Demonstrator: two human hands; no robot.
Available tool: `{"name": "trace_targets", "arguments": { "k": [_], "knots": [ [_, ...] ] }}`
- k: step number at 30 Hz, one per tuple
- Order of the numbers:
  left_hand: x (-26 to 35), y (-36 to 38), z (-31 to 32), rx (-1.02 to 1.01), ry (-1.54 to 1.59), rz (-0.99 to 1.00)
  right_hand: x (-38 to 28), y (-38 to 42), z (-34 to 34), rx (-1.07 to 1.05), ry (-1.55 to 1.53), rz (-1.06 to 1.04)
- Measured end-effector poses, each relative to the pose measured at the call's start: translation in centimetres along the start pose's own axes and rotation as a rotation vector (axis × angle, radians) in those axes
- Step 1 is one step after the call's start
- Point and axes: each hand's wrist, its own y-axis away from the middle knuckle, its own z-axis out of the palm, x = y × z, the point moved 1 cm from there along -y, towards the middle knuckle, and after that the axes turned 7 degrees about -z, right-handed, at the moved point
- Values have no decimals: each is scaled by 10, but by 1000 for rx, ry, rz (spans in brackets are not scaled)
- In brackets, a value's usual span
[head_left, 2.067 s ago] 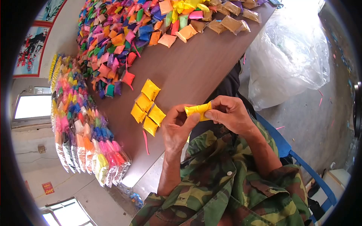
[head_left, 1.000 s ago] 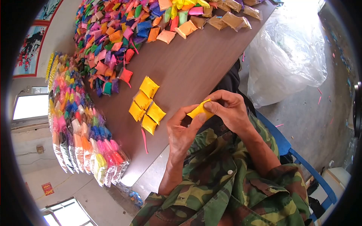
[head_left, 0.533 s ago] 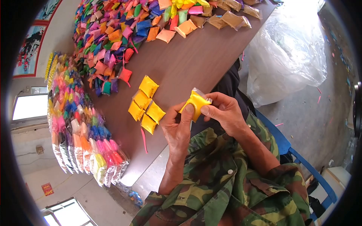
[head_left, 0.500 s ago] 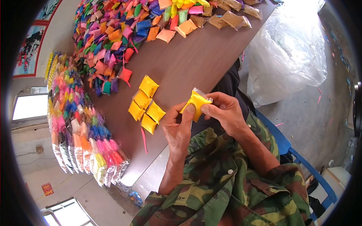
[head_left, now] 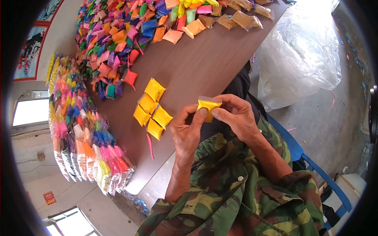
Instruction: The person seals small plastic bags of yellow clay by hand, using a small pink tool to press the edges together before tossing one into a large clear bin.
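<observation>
Between my two hands is a small yellow packet (head_left: pixel 208 105) with a clear film edge along its top. My left hand (head_left: pixel 187 131) pinches its left side, thumb on the near face. On the right side my right hand (head_left: pixel 236 116) grips it with thumb and fingers. The fingertips behind the packet are hidden. Several similar yellow packets (head_left: pixel 154 90) lie in a close cluster on the brown table (head_left: pixel 189 67), left of my hands. A thin pink strip (head_left: pixel 150 146) rests just below that cluster.
A large heap of multicoloured packets (head_left: pixel 114 47) covers the table's far left. Bundles of clear bags with coloured contents (head_left: pixel 90 137) stand along the left edge. Brown packets (head_left: pixel 236 19) lie at the back. A big clear plastic bag (head_left: pixel 299 59) and a blue chair (head_left: pixel 291 141) are at right.
The yellow packet has turned in my fingers, so its clear edge now lies nearly level across the top. Both hands keep their hold and have shifted only slightly.
</observation>
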Motion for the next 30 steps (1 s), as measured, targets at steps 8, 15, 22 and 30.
{"name": "trace_targets", "arguments": {
  "k": [8, 15, 22, 30],
  "knots": [
    [6, 2, 7, 9, 58, -82, 9, 1, -5, 5, -69, -49],
    [-4, -2, -2, 39, -86, 32, 8, 0, -5, -46, 48, -19],
    [-11, 0, -9, 7, 6, -81, 6, -2, 0, -19, 3, -4],
    [-5, 5, 4, -116, -30, -184, 6, -5, -6, 12, 63, -51]
  ]
}}
